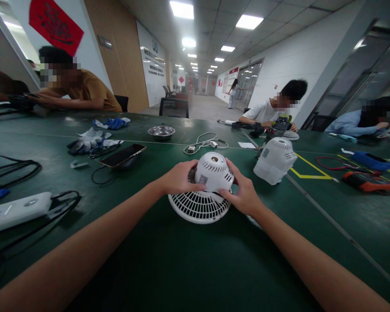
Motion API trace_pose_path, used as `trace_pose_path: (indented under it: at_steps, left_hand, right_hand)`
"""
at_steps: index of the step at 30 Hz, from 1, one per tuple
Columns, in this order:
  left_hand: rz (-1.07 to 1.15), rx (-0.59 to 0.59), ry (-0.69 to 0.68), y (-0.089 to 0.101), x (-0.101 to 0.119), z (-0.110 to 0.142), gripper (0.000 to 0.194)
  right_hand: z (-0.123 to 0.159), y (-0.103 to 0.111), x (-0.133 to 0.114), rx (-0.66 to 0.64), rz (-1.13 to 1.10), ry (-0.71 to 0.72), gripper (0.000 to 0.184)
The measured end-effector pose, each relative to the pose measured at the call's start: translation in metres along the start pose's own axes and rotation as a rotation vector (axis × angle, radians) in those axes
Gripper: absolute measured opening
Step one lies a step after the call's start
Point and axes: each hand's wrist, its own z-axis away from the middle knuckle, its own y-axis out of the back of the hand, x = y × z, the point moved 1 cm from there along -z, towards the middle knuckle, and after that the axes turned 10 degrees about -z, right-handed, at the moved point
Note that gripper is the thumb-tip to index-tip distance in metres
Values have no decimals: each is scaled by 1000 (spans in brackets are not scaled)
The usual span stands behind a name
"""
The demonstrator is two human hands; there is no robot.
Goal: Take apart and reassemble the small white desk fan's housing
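Observation:
Between my two hands is a white fan motor housing (211, 172) with vent slots and a small label. My left hand (183, 177) grips its left side, thumb along the front. On the right side, my right hand (242, 188) closes round it, thumb at the lower front edge. Beneath the housing a round white fan grille (199, 208) lies on the green table; a dark part shows between housing and grille at the left. Whether the two touch is hidden. Behind them lies a white cable with a plug (191, 149).
A similar white housing (276, 158) stands to the right. A phone (125, 155), gloves (89, 142) and a power strip (22, 210) lie left. A metal bowl (161, 131) sits farther back. An orange-black multimeter (368, 181) is far right. Other people sit across the table.

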Motion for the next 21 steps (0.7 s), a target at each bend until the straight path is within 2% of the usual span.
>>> trace_pose_path:
  at_steps: [3,6,11,16,21]
  left_hand:
    - [-15,-99,-44,8,6,0,73]
    - [20,-140,-57,11,8,1,76]
    - [135,-193,-14,6,6,1,67]
    - [273,-222,4,4,5,1,71]
    - [285,-221,17,3,0,1,72]
  right_hand:
    - [2,3,-4,-44,52,89,94]
    - [3,5,-8,-77,86,135,93]
    - [4,6,-11,-71,141,98,92]
    - [4,5,-14,-61,190,72,93]
    - [4,3,-15,-77,164,49,93]
